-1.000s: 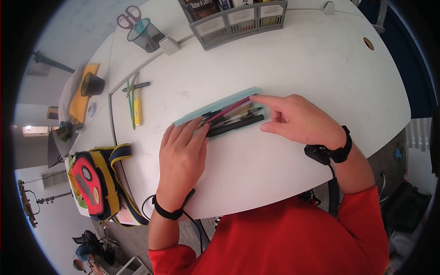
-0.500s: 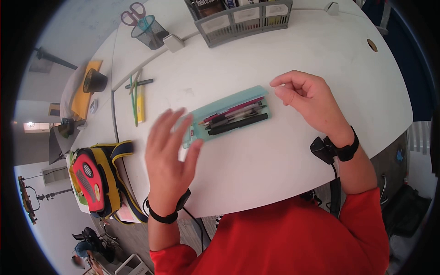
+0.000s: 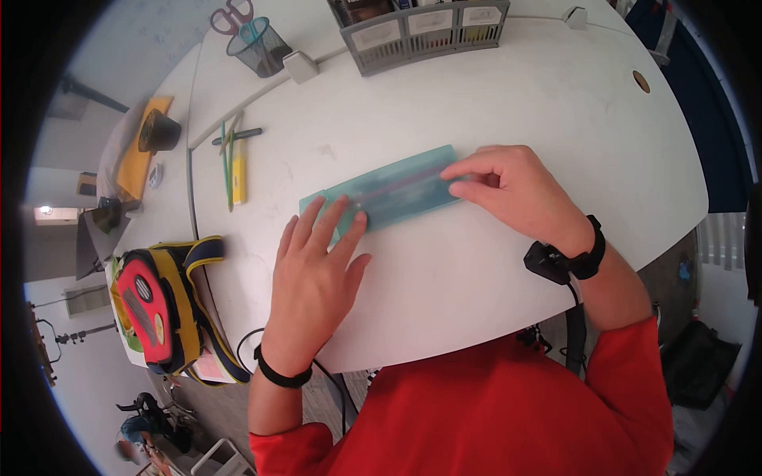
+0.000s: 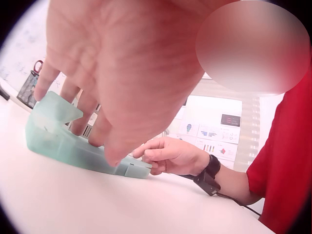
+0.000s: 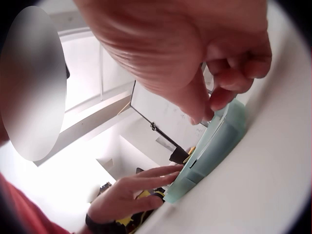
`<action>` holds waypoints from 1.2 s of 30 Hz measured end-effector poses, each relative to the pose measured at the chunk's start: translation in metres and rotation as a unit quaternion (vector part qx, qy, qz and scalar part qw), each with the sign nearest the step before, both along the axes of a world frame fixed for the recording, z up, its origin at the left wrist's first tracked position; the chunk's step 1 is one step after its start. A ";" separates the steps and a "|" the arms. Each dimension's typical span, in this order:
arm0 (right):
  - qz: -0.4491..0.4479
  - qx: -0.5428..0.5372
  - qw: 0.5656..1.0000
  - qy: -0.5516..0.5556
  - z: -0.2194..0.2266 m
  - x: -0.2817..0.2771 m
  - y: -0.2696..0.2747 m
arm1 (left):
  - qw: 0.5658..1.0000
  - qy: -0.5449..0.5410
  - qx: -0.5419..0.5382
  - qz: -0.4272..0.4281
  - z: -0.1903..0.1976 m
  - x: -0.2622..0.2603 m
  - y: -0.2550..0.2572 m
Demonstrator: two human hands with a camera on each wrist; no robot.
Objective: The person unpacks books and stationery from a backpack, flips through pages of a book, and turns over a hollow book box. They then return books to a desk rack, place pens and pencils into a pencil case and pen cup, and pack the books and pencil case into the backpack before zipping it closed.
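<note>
A translucent teal pencil case (image 3: 401, 194) lies on the white table with its long lid down, and a pink pen shows faintly through it. My left hand (image 3: 311, 246) rests its spread fingertips on the case's left end. There, in the left wrist view, a small flap (image 4: 57, 108) stands raised in front of the fingers. At the case's right end, my right hand (image 3: 520, 186) pinches the lid's edge between thumb and index finger. The right wrist view shows those fingertips close together at the case's rim, with the other fingers curled.
Green pencils (image 3: 225, 170), a yellow stick-shaped item (image 3: 240, 173) and a dark pen (image 3: 248, 134) lie to the left. A mesh cup (image 3: 260, 54) with scissors and a grey book rack (image 3: 425, 36) stand at the back. A red-and-navy bag (image 3: 151, 309) sits at the left edge.
The lid has swung down over the pens, which lay uncovered before. My left hand lifted off and came back onto the left end; my right hand moved down and left to the right end.
</note>
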State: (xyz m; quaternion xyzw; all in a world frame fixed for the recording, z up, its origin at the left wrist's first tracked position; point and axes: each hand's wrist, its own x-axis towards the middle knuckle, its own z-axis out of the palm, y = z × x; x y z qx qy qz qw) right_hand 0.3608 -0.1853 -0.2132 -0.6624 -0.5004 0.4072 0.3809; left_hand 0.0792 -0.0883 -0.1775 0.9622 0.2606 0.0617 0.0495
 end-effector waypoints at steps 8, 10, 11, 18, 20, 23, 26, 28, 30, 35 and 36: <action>0.062 0.226 0.914 -0.330 -0.004 -0.032 0.037 | 0.998 -0.054 -0.032 -0.020 -0.005 -0.009 0.016; 0.080 0.185 0.930 -0.307 -0.011 -0.036 0.040 | 0.997 -0.066 -0.033 -0.015 -0.004 -0.009 0.016; 0.100 0.142 0.945 -0.279 -0.012 -0.038 0.042 | 0.997 -0.068 -0.029 -0.023 -0.003 -0.009 0.017; 0.097 0.134 0.938 -0.304 -0.010 -0.039 0.042 | 0.991 -0.095 -0.087 -0.026 0.001 -0.019 0.023; 0.107 0.159 0.936 -0.296 -0.014 -0.036 0.039 | 0.986 -0.124 -0.109 -0.002 0.000 -0.029 0.035; 0.125 0.137 0.951 -0.246 -0.010 -0.024 0.039 | 0.975 -0.135 -0.166 0.053 0.001 -0.042 0.052; 0.097 0.065 0.986 -0.118 -0.002 -0.016 0.039 | 0.955 -0.129 -0.251 0.091 -0.001 -0.042 0.059; 0.103 0.057 0.986 -0.120 -0.001 -0.015 0.039 | 0.937 -0.153 -0.293 0.113 -0.012 -0.040 0.063; 0.105 0.064 0.984 -0.131 -0.001 -0.016 0.036 | 0.939 -0.143 -0.286 0.124 -0.026 -0.041 0.067; 0.119 0.087 0.977 -0.154 -0.005 -0.011 0.038 | 0.927 -0.120 -0.329 0.136 -0.029 -0.040 0.072; 0.123 0.092 0.974 -0.164 -0.005 -0.011 0.038 | 0.926 -0.118 -0.330 0.137 -0.029 -0.040 0.072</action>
